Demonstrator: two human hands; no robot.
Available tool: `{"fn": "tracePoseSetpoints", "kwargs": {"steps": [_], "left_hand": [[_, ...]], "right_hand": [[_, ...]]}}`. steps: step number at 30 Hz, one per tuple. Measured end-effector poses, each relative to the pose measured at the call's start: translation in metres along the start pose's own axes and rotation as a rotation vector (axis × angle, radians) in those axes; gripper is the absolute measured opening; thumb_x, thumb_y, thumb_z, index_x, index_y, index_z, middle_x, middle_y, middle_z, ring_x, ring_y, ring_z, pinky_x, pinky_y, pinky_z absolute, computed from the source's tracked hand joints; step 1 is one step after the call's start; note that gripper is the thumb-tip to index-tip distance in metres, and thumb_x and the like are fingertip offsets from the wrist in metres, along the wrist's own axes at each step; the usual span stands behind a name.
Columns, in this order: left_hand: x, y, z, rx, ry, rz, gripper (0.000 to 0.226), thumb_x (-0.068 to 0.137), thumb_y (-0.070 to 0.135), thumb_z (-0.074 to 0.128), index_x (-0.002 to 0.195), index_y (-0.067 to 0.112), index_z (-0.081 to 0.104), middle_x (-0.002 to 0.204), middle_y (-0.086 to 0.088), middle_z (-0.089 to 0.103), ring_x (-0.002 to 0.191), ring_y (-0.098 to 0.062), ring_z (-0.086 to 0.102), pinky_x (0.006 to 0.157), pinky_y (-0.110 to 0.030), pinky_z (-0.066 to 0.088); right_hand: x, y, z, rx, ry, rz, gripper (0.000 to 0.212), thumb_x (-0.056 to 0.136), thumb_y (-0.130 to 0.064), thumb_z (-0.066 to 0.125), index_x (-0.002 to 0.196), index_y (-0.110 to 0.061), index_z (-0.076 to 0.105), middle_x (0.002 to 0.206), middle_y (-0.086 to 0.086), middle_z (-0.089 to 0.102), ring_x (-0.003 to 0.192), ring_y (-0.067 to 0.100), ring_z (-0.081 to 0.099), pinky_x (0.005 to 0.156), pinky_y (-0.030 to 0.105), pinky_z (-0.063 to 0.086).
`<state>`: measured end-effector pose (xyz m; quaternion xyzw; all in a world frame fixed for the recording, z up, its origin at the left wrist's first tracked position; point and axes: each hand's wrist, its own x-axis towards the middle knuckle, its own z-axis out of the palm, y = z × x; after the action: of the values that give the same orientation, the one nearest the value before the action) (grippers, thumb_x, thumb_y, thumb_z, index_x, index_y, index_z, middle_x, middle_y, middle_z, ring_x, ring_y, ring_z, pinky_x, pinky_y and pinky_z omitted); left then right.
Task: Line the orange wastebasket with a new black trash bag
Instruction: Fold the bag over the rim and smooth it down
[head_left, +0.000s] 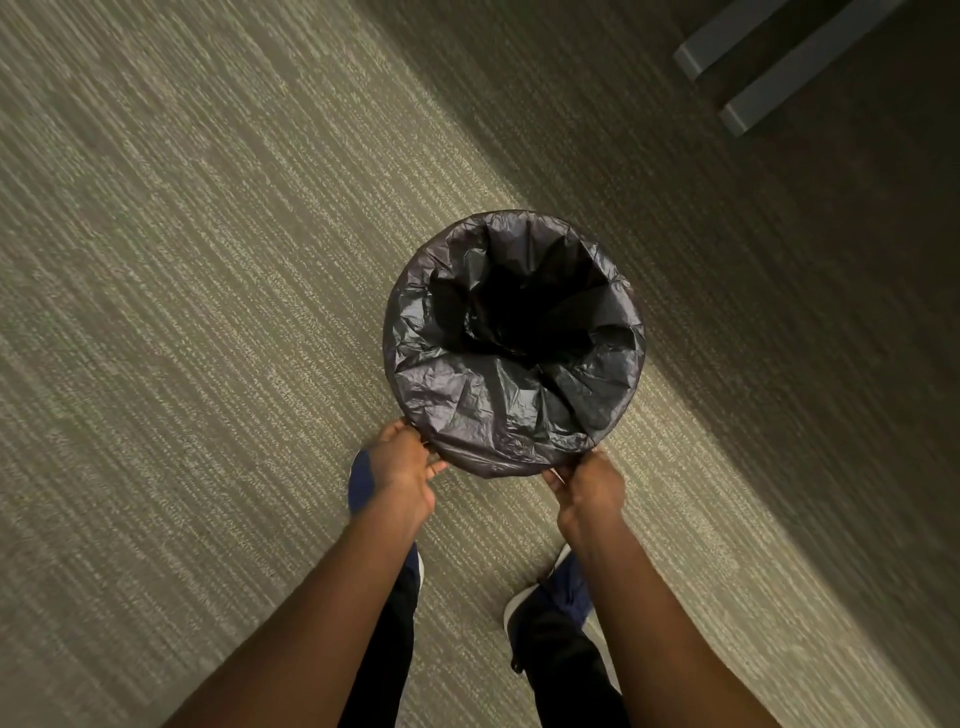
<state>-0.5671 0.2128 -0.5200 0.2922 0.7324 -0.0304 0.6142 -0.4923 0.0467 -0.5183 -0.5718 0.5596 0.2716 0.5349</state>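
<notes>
A black trash bag (498, 405) is spread over the round mouth of the wastebasket, folded over the rim all the way around and sagging into a dark hollow in the middle. The bag hides the basket's orange body completely. My left hand (402, 470) grips the bag-covered rim at its near left side. My right hand (589, 486) grips the near right side of the same rim. Both sets of fingers are curled under the edge.
Striped grey-beige carpet (208, 312) covers the floor all around. Two grey furniture legs (769, 73) lie on the floor at the top right, in shadow. My two feet in dark blue shoes (550, 603) stand just below the basket.
</notes>
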Motion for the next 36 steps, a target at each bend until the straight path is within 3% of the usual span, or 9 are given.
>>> {"fn": "tracePoseSetpoints", "kwargs": {"steps": [4,8,10,13,16,20,27,32,36], "left_hand": [[0.004,0.005,0.004,0.098,-0.011,-0.06,0.033,0.103,0.009,0.036,0.114,0.011,0.067,0.107,-0.008,0.074,0.1,-0.026,0.07,0.085,-0.044,0.059],[0.001,0.016,0.006,-0.05,0.063,0.014,0.036,0.101,0.016,0.032,0.099,0.013,0.067,0.1,-0.007,0.073,0.091,-0.024,0.068,0.075,-0.041,0.056],[-0.01,0.016,0.007,-0.129,0.045,0.05,0.036,0.102,0.032,0.036,0.101,0.018,0.068,0.099,-0.002,0.074,0.089,-0.019,0.068,0.075,-0.038,0.055],[-0.02,0.013,0.016,-0.248,-0.008,-0.023,0.057,0.101,0.057,0.037,0.117,0.013,0.069,0.111,-0.008,0.076,0.093,-0.019,0.071,0.095,-0.037,0.05],[-0.023,0.014,0.025,-0.359,-0.11,-0.077,0.071,0.098,0.066,0.031,0.103,0.008,0.073,0.095,-0.011,0.079,0.093,-0.026,0.075,0.1,-0.038,0.051],[-0.018,0.014,0.028,-0.382,-0.173,-0.066,0.076,0.097,0.069,0.029,0.121,0.008,0.067,0.117,-0.013,0.073,0.109,-0.029,0.068,0.1,-0.038,0.051],[-0.002,0.012,0.036,-0.438,-0.113,-0.08,0.072,0.097,0.07,0.027,0.1,0.012,0.069,0.118,-0.012,0.07,0.094,-0.025,0.068,0.085,-0.035,0.051],[0.008,0.02,0.045,-0.456,0.007,-0.103,0.072,0.097,0.069,0.031,0.134,0.013,0.057,0.142,-0.018,0.056,0.115,-0.035,0.06,0.095,-0.044,0.044],[0.016,0.019,0.041,-0.36,0.047,-0.11,0.085,0.093,0.074,0.03,0.15,0.012,0.041,0.157,-0.015,0.04,0.139,-0.035,0.043,0.113,-0.048,0.034]], "right_hand": [[-0.004,-0.012,-0.005,-0.161,0.16,-0.228,0.031,0.105,-0.022,0.044,0.128,-0.005,0.056,0.122,0.012,0.065,0.106,0.029,0.063,0.087,0.046,0.056],[-0.037,-0.032,0.0,-0.704,0.146,-1.299,0.045,0.104,-0.038,0.047,0.14,-0.012,0.047,0.138,0.006,0.054,0.13,0.021,0.048,0.111,0.038,0.038],[-0.049,-0.027,0.02,-0.919,-0.096,-1.449,0.057,0.104,-0.047,0.041,0.15,-0.014,0.038,0.153,0.005,0.045,0.144,0.019,0.038,0.118,0.036,0.03],[-0.055,-0.004,0.053,-1.423,-0.393,-1.374,0.078,0.1,-0.064,0.027,0.161,-0.015,0.018,0.168,0.009,0.022,0.155,0.025,0.017,0.126,0.045,0.015],[-0.04,0.014,0.065,-1.817,-0.584,-1.143,0.078,0.1,-0.063,0.023,0.162,-0.018,0.012,0.158,0.017,0.041,0.145,0.032,0.039,0.118,0.045,0.031],[-0.028,0.02,0.057,-1.742,-0.597,-1.063,0.066,0.102,-0.062,0.023,0.15,-0.022,0.043,0.13,0.016,0.067,0.118,0.038,0.063,0.091,0.042,0.048],[-0.026,0.004,0.064,-1.724,-0.514,-1.164,0.068,0.101,-0.062,0.023,0.155,-0.022,0.036,0.149,0.014,0.053,0.138,0.033,0.048,0.11,0.044,0.039],[-0.01,-0.006,0.051,-2.029,-0.543,-0.891,0.074,0.097,-0.071,0.015,0.149,-0.026,0.043,0.145,0.014,0.057,0.135,0.033,0.051,0.108,0.044,0.039],[0.0,-0.032,0.048,-1.467,-0.532,-0.779,0.061,0.099,-0.066,0.033,0.143,-0.029,0.052,0.145,0.006,0.059,0.134,0.027,0.054,0.106,0.032,0.04]]}}
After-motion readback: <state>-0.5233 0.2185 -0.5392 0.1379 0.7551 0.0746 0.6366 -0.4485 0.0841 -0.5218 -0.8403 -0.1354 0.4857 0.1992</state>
